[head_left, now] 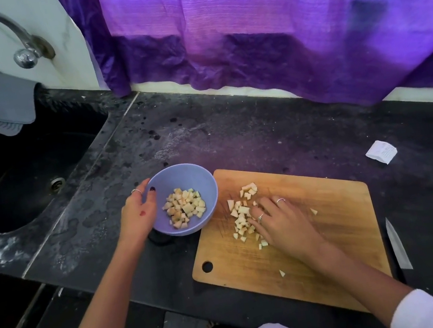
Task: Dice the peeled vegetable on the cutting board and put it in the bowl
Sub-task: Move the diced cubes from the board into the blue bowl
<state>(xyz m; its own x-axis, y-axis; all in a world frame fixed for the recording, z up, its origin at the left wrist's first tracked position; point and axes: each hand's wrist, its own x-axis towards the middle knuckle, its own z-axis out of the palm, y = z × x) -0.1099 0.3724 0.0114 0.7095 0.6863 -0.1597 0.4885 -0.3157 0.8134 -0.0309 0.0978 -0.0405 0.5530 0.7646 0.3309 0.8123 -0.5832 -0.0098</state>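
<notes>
Dicing done, scooping time. Left hand (139,216) gripping the bowl (200,178) rim at the cutting board (339,243) edge; right hand (284,224) flat, fingers relaxed, on the diced vegetable (240,217). Best to sweep gently, grabbing stray cubes (314,211) too.

Purple curtain (271,24) hangs behind dark stone counter (234,137) and sink (23,174).
</notes>
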